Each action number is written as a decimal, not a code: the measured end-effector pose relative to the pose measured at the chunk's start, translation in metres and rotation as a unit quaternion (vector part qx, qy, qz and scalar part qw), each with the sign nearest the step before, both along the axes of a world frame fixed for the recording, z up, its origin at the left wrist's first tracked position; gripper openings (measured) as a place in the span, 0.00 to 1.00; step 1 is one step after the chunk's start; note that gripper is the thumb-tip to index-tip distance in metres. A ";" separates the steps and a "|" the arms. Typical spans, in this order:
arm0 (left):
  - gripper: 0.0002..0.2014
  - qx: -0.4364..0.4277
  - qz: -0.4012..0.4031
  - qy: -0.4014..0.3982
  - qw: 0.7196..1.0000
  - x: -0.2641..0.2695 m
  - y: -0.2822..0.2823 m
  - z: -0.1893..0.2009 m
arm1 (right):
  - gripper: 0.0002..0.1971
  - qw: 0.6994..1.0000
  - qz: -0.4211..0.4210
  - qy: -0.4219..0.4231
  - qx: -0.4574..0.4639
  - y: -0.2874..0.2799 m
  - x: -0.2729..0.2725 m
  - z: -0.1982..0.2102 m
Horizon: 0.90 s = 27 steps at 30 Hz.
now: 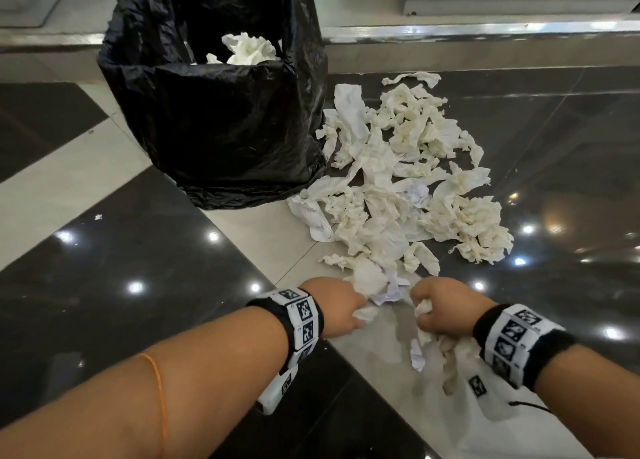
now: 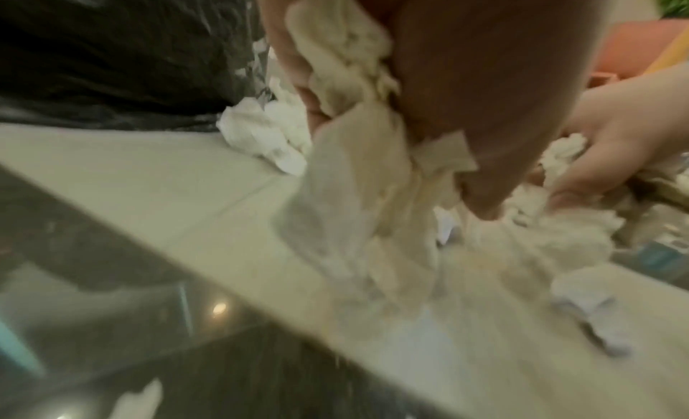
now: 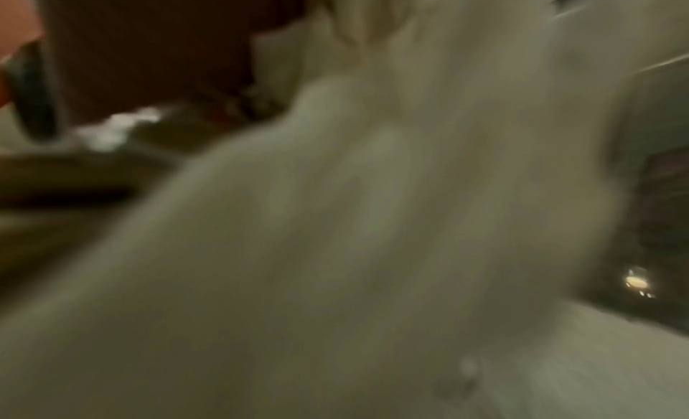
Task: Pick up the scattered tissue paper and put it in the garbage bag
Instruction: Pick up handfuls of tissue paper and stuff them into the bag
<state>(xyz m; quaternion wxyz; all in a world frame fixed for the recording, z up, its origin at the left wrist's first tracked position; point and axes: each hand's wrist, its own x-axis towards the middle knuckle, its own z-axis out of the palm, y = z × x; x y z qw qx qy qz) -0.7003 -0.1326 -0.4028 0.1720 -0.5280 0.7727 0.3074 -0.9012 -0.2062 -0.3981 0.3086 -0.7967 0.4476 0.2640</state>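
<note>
A heap of crumpled white tissue paper point(image 1: 401, 181) lies scattered on the floor to the right of an open black garbage bag point(image 1: 221, 112). Some tissue point(image 1: 251, 51) sits inside the bag. At the near edge of the heap, my left hand point(image 1: 341, 304) grips a wad of tissue point(image 2: 350, 148) that hangs below the fist. Close beside it, my right hand point(image 1: 438, 308) grips another bunch of tissue point(image 1: 446, 358) trailing down toward my wrist. The right wrist view is filled with blurred tissue point(image 3: 372, 204). In the left wrist view the right hand point(image 2: 611, 148) shows at the right edge.
The floor is glossy black and beige tile point(image 1: 104, 181) with ceiling light reflections. A metal-edged step point(image 1: 485, 32) runs behind the bag. A small paper scrap point(image 1: 98, 217) lies alone at the left. An orange pot point(image 2: 648, 51) stands in the distance.
</note>
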 end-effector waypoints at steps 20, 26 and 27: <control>0.27 -0.390 0.376 0.118 0.832 0.211 -0.163 0.271 | 0.12 0.862 -0.347 -0.368 0.033 -0.043 0.029 0.126; 0.30 -0.226 0.320 -0.017 0.920 0.234 -0.184 0.230 | 0.14 0.823 -0.373 -0.425 -0.053 -0.056 0.030 0.177; 0.29 -0.202 0.302 -0.034 0.931 0.240 -0.185 0.229 | 0.14 0.819 -0.364 -0.439 -0.067 -0.063 0.036 0.189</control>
